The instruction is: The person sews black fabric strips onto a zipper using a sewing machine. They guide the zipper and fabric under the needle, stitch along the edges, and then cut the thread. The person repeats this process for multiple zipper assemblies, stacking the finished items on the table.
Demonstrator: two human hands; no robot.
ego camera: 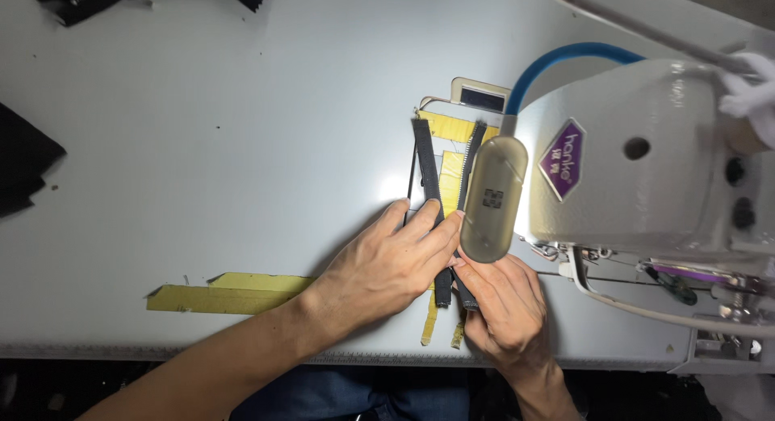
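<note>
Working at the pale sewing table (202,146), we sit before the white sewing machine (646,163), whose blue hose (565,54) arcs over its top and whose oval lamp (493,199) hangs just over the work. Under that lamp lie two dark zipper tapes (425,167), side by side and nearly parallel, running from the yellow tape guide (448,126) near the machine's needle end back toward us. Our left hand (387,263) lies flat and spread, fingertips pressing the left strip to the table. Our right hand (504,308) is curled, thumb and fingers pinching the near end of the right strip.

We judge the job early: the strips look aligned on the guide, yet we cannot tell whether any seam is sewn, since the lamp hides the needle area. Feeding and stitching seem left to do. Another strip of yellow tape (226,292) sits to the left, and black fabric pieces (24,167) rest at the table's edges.
</note>
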